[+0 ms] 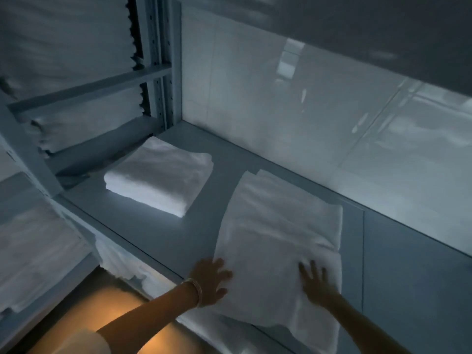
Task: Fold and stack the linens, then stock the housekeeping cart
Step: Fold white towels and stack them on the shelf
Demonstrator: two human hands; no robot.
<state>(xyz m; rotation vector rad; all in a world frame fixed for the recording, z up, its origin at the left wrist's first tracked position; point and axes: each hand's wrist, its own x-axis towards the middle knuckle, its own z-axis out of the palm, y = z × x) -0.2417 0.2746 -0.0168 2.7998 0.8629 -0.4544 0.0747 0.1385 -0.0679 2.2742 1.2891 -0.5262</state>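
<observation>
A half-folded white towel (278, 238) lies on the grey shelf (158, 233), its long axis running from the shelf's front edge toward the back wall, with its near end overhanging that front edge. The left hand (210, 283) rests at the towel's near left corner, fingers spread and lying flat, half on the cloth and half on the bare shelf beside it. The right hand (318, 283) presses on the towel's near right part, fingers spread and straight, pointing toward the back wall. Both hands are thus at the near end, so the unfolded length lies ahead of the fingertips; the next fold probably carries this near end forward along the long axis. A finished folded towel (158, 175) sits apart, toward the shelf's back left corner, nearer the left hand, and is the likely place for stacking. Further linens (38, 256) fill the racks at left.
</observation>
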